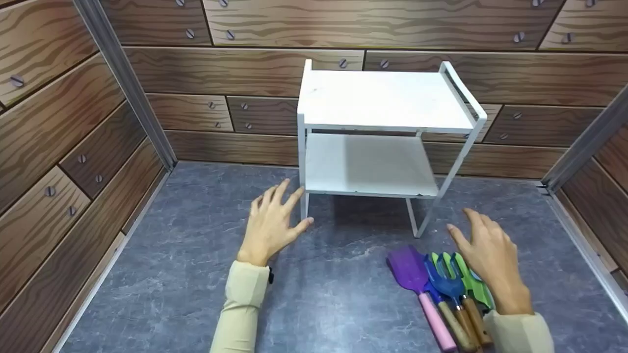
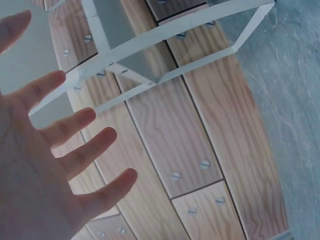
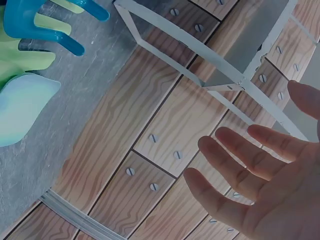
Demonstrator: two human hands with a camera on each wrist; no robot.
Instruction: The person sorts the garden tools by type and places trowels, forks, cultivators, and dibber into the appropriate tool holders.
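Observation:
A small white two-tier shelf (image 1: 382, 98) stands on the grey marbled floor near the back wall. My left hand (image 1: 271, 223) is held with fingers spread beside its front left leg, holding nothing. To the right of the shelf, my right hand (image 1: 490, 255) hovers with fingers extended and nothing in it. Below and left of that hand lies a bunch of garden tools: a purple trowel (image 1: 408, 267) with a pink handle, a blue hand fork (image 1: 447, 283) with a wooden handle, and green-headed tools (image 1: 472, 279), partly covered. In the right wrist view, blue tines (image 3: 65, 40) show near the upper left.
Wood-patterned panels form the back wall (image 1: 245, 68), the left wall (image 1: 49, 157) and a right wall (image 1: 601, 196). Grey metal strips (image 1: 125, 83) run along the corners and lower edges. The shelf's lower tier (image 1: 373, 166) sits beneath its top board.

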